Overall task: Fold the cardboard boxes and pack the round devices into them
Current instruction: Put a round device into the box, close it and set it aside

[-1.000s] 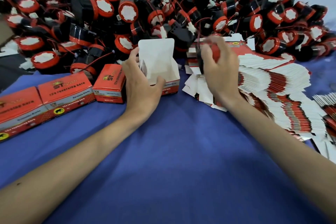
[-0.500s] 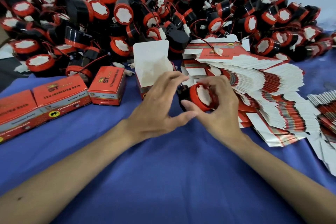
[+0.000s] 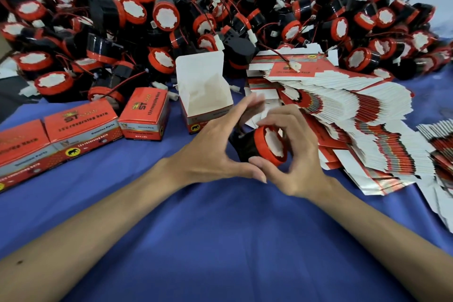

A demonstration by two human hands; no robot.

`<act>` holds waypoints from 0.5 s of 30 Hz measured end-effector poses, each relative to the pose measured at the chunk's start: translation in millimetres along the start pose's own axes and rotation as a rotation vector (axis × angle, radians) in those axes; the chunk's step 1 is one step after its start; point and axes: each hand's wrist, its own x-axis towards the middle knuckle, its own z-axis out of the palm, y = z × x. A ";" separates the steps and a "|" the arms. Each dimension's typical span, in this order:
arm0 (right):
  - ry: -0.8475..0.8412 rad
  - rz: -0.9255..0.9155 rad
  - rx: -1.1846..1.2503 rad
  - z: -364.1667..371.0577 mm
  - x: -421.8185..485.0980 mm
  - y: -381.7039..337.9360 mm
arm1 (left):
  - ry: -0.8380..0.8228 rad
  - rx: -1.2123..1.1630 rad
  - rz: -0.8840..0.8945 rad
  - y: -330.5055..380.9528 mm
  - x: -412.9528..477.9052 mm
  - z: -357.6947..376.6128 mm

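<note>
Round device (image 3: pixel 262 147), black body, red rim, white face, held over blue cloth (image 3: pixel 220 240).
Right hand (image 3: pixel 301 162) pinches the red rim; left hand (image 3: pixel 215 152) cups the black body, fingertips blurred. Just behind: open box (image 3: pixel 203 95), lid upright. Farthest: heap of devices (image 3: pixel 171 14).

You can pass over the near blue cloth (image 3: pixel 220 240); heaped red-and-black round devices (image 3: pixel 122 19) wall the back, fanned flat cardboard blanks (image 3: pixel 355 110) crowd your right
</note>
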 end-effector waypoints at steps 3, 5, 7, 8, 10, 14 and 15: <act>-0.134 0.035 0.111 -0.3 -0.8 2.4 | 0.110 0.044 0.078 1.7 -2.7 -1.9; -0.141 0.078 0.151 -0.9 0.7 4.6 | 0.167 0.047 0.091 1.5 -2.0 -2.7; -0.110 0.167 0.209 -0.9 1.6 5.6 | 0.184 0.037 0.073 -0.3 -0.5 -2.8; -0.104 0.213 0.231 -0.6 1.8 5.6 | 0.184 0.033 0.061 -1.1 0.1 -2.7; -0.106 0.259 0.227 -0.2 3.2 6.0 | 0.188 0.044 0.054 -2.4 0.6 -2.5; -0.220 0.274 0.047 -5.4 4.6 11.7 | 0.208 0.122 0.119 -1.5 0.3 0.4; -0.292 0.294 0.024 -6.8 4.1 12.7 | 0.214 0.145 0.145 -0.7 -0.4 2.0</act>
